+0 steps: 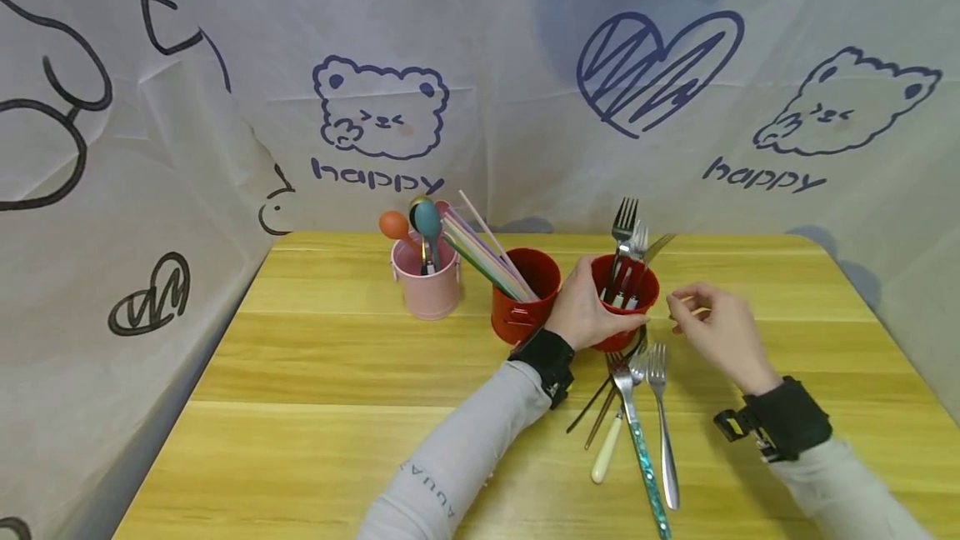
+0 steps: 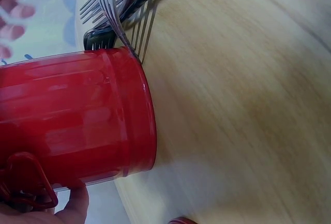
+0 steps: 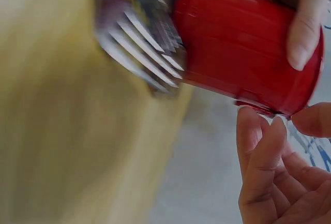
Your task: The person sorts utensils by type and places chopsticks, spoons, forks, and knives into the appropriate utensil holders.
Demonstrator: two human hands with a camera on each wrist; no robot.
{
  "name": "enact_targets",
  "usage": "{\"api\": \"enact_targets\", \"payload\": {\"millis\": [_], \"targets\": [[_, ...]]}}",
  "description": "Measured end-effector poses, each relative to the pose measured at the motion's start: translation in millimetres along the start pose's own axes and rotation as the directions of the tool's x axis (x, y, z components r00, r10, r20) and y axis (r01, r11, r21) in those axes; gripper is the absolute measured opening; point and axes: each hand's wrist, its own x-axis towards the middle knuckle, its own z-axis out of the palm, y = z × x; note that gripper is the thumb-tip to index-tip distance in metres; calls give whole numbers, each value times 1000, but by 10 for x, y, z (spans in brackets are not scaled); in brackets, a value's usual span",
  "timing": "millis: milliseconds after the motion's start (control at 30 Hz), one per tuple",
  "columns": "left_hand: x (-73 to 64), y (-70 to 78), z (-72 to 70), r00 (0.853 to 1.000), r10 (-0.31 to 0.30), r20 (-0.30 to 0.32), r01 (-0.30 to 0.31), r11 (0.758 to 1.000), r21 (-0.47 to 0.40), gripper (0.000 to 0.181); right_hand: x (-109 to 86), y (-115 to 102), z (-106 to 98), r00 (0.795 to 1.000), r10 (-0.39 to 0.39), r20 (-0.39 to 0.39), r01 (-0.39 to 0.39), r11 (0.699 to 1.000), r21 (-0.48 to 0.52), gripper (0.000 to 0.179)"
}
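Note:
My left hand (image 1: 583, 311) grips the rim and side of a red bucket (image 1: 617, 341), which stands upright with several forks (image 1: 625, 227) in it. Just right of that bucket is my right hand (image 1: 716, 332), its fingers loosely bent with nothing held; in the right wrist view they are close to the bucket's side lug. On the table in front lie more forks: one with a glittery turquoise handle (image 1: 643, 461), a plain silver one (image 1: 664, 440), and one with a cream handle (image 1: 607, 448). Dark thin handles (image 1: 600, 411) lie beside them, partly under the other forks.
A second red bucket (image 1: 517, 325) with pastel straws (image 1: 487, 257) stands directly left of my left hand. Farther left is a pink bucket (image 1: 427, 297) holding several spoons (image 1: 428, 223). The wooden table (image 1: 322, 407) ends at a white cloth (image 1: 510, 140) with drawings.

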Motion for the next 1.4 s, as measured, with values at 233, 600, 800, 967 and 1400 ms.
{"api": "enact_targets", "payload": {"millis": [233,600,800,967,1400], "targets": [[-5,-4,-4,1000,6,-12,-6,1000,17,90,-229,114,62,989,49,138,-42,998,-51,26],[-12,0,-6,1000,0,-10,0,1000,13,90,-477,200,142,944,105,312,-70,990,-124,19],[-12,-2,-1,1000,-6,-12,6,1000,16,91,-599,147,239,936,73,345,-20,988,-154,15],[-3,-11,8,1000,-2,-21,3,1000,29,93,-666,58,322,939,30,344,27,987,-159,15],[-4,-6,6,1000,-1,-15,1,1000,17,90,-733,-132,370,886,81,457,-1,985,-171,36]]}}
